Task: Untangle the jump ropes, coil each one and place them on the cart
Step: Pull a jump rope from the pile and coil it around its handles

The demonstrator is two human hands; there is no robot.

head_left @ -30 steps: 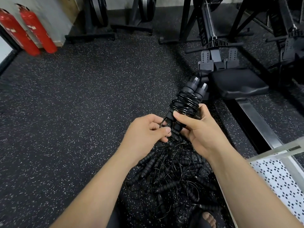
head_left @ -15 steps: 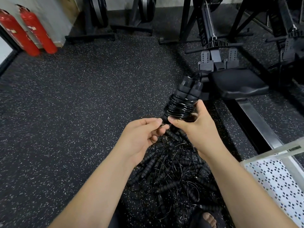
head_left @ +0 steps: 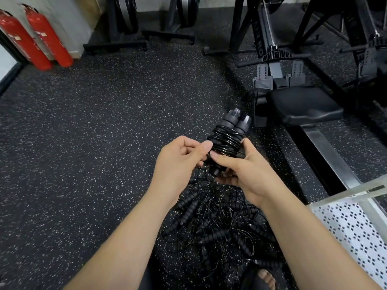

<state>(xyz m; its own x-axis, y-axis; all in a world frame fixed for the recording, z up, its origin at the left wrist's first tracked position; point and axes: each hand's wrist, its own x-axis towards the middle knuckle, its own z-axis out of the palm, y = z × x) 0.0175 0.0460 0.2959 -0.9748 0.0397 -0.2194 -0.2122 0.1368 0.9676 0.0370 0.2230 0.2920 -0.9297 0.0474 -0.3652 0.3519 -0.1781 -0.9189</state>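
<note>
Black rubber floor (head_left: 104, 143) flecked with white covers the room. At ten o'clock a red extinguisher (head_left: 21, 38) and a second (head_left: 49, 36) stand against a pale wall (head_left: 69, 21). At twelve o'clock a plate rack (head_left: 123, 19) rests on the floor, another (head_left: 186, 11) beside it. At two o'clock sits a black rower (head_left: 272, 53), its seat (head_left: 303, 105) on a steel rail (head_left: 326, 151) running toward four o'clock. Light is even.

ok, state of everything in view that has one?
coil: wound round its two handles, off the floor
left grip: pinches cord at the coil's lower end
right grip: holds the coil
pile: tangled, on the floor
cart: no rope on the part in view
</note>
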